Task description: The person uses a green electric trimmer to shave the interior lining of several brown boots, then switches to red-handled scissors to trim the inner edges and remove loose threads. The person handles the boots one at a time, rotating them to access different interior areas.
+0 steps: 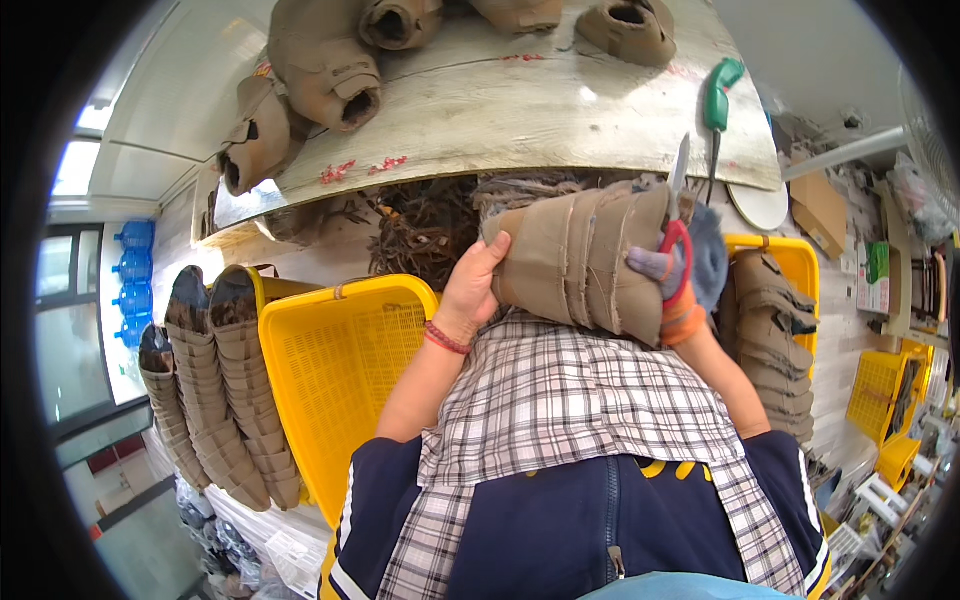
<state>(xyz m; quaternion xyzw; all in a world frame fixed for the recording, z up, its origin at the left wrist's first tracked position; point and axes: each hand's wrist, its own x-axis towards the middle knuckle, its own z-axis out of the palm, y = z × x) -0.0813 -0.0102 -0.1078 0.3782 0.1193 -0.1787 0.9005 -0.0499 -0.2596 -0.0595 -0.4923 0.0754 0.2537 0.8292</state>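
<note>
A stack of nested brown shoe uppers (585, 262) with frayed edges lies across my lap, over a plaid apron. My left hand (472, 290) grips the stack's left end, thumb on top and its other fingers mostly hidden behind. At the right end, my gloved right hand (672, 285), with an orange cuff, holds red-handled scissors (680, 165), blades pointing up and away from me. That hand's fingers also rest against the edge of the stack. Whether the blades are parted is hard to make out.
Ahead stands a worn pale table (480, 115) bearing several brown uppers (395, 22) and a green handheld tool (719, 95) with a dark cord. Brown scraps (425, 225) pile beneath it. A yellow basket (345, 293) sits left, near stacked uppers (245, 390); another yellow basket (800, 255) with uppers stands right.
</note>
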